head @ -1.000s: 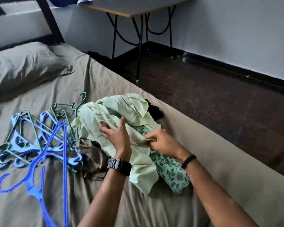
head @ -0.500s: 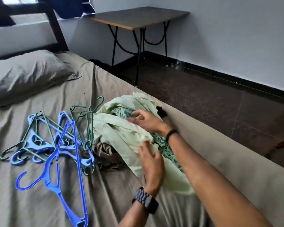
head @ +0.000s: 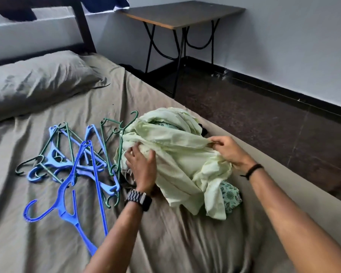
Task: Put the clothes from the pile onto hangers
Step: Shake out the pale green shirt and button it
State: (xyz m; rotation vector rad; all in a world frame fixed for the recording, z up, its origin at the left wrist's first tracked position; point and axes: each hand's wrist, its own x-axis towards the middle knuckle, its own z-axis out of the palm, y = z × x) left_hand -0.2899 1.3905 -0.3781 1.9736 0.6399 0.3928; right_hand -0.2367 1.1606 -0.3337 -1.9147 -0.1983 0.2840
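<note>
Two hands on pale green garment [head: 177, 154], right hand [head: 227, 151] pinching it, left hand [head: 142, 166] spread flat, hangers [head: 75, 162] beside.

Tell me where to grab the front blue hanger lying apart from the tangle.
Probably take the front blue hanger at the neck below its hook, coming from above on the near left. That part lies flat on the bed, clear of the other hangers; its far tip runs into the tangle.
</note>
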